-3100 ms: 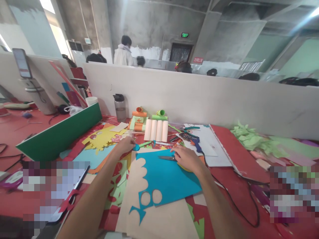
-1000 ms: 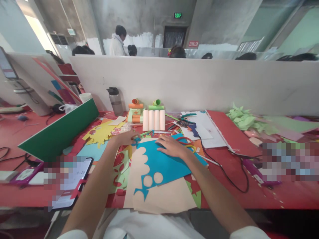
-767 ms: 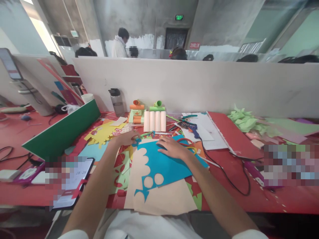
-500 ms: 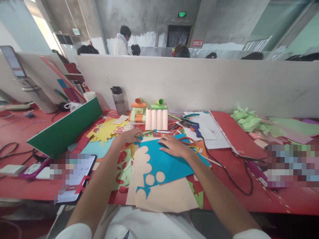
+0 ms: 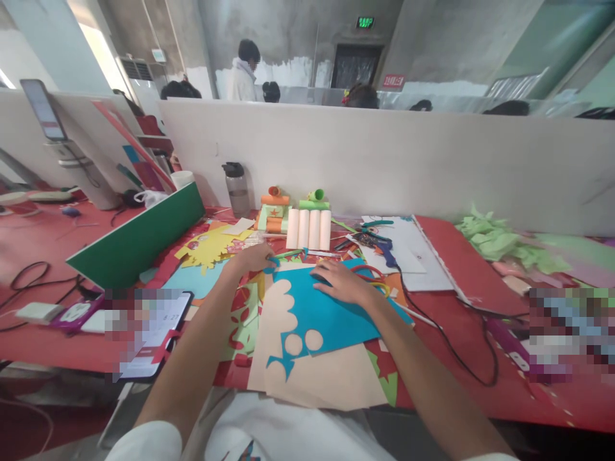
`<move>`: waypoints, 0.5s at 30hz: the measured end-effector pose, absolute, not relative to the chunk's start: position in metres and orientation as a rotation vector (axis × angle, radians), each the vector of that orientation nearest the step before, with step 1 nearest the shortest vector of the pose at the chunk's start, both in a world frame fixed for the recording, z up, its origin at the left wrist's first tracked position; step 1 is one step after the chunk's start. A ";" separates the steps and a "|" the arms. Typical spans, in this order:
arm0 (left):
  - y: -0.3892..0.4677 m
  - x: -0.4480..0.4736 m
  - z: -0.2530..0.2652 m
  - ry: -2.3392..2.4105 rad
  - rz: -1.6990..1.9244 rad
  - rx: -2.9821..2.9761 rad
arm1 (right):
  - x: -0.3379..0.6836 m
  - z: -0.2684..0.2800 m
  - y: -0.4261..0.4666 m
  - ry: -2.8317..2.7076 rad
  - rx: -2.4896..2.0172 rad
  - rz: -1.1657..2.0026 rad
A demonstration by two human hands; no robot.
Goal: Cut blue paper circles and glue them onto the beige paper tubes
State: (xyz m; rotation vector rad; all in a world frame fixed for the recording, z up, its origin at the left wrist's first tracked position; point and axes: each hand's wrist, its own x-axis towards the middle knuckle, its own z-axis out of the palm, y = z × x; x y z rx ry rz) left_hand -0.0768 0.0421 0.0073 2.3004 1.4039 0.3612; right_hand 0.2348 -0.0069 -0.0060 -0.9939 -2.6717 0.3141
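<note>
A blue paper sheet (image 5: 336, 314) with scalloped edges and round cut-outs lies tilted on beige paper (image 5: 327, 378). My right hand (image 5: 339, 282) rests flat on the blue sheet, fingers stretched out. At the sheet's upper left corner, my left hand (image 5: 254, 257) is closed, its fingertips on a small blue paper piece (image 5: 273, 262). Red and yellow loops (image 5: 372, 274), which look like scissor handles, lie just beyond my right hand. Left of the beige paper is a light green sheet (image 5: 247, 326) with leaf-shaped holes.
Beige paper rolls (image 5: 309, 229) stand before orange and green rolls (image 5: 273, 211). A bottle (image 5: 236, 192) stands by the white partition (image 5: 384, 160). A glue gun (image 5: 384, 250) lies right, its cord running across the table. A green board (image 5: 144, 237) and a phone (image 5: 154, 333) are left.
The whole view has shifted slightly, so things appear a little farther right. Both hands stay at nearly the same places on the blue paper.
</note>
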 end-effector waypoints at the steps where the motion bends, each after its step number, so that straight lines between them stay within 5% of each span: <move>1: 0.041 -0.077 0.011 1.412 0.409 2.298 | 0.235 -0.006 -0.007 -2.660 -0.994 0.332; 15: 0.004 -0.022 0.047 0.905 0.582 1.955 | 0.205 0.014 -0.022 -1.916 -0.996 0.893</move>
